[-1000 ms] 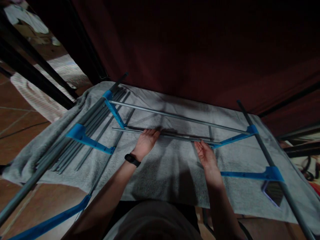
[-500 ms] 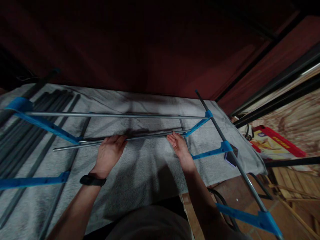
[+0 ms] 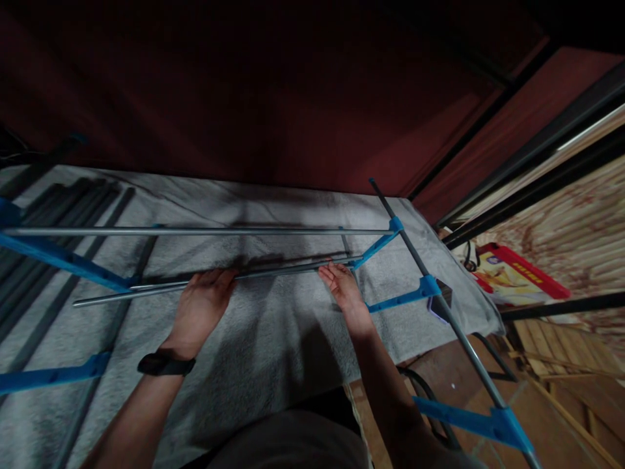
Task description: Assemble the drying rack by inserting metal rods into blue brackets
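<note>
My left hand [image 3: 205, 309], wearing a dark wristband, is wrapped over a thin grey metal tube [image 3: 117, 298]. The tube's left end sticks out past the blue bracket [image 3: 73, 260]. Near its other end, my right hand [image 3: 343, 286] pinches the tube close to the right blue bracket [image 3: 374, 253]. Just behind it, and partly covered by my hands, runs a second thin tube [image 3: 156, 285]. Farther back, a long crossbar [image 3: 219, 231] spans the two blue brackets. On the right, an upright pole [image 3: 415, 251] carries several blue brackets.
Several dark tubes [image 3: 49, 260] lie at left on the grey cloth [image 3: 273, 352]. A phone-like dark object [image 3: 440, 301] lies beneath the right pole. Beyond the table edge are a red and yellow package [image 3: 517, 273] and a wooden slatted piece [image 3: 549, 345].
The view has shifted, so the frame and both hands appear farther left. Both hands keep their hold on the tube, with little other visible movement.
</note>
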`<state>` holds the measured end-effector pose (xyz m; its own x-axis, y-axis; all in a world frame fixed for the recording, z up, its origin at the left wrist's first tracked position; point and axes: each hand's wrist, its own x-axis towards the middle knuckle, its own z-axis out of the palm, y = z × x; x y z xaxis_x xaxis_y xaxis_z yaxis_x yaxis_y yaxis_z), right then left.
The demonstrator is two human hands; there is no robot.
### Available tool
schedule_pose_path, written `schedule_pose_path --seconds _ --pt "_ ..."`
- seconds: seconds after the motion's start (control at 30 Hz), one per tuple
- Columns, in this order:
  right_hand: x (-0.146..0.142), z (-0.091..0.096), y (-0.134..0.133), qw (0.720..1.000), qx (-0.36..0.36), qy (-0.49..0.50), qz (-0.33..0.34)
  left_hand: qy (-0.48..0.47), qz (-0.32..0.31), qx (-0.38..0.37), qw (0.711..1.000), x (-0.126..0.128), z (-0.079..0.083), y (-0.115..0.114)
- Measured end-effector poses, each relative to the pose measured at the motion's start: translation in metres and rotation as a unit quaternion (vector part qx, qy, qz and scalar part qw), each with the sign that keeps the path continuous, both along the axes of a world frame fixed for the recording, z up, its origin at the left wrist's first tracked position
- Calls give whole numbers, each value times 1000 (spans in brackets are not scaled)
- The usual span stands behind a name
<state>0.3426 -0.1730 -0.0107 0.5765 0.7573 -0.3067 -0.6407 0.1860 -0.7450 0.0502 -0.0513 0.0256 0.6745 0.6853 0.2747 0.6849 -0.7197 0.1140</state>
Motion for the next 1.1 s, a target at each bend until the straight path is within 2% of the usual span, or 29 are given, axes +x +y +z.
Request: schedule_pose_path --seconds 0.3,0.73,1.1 --pt "4 -1 0 1000 -17 1 14 -26 -3 -12 1000 0 -8 4" --pt "0 7 -4 1000 -15 0 5 -31 4 -18 999 2 -2 3" --pt "5 1 -6 999 -36 -14 26 -26 5 -27 999 3 0 2"
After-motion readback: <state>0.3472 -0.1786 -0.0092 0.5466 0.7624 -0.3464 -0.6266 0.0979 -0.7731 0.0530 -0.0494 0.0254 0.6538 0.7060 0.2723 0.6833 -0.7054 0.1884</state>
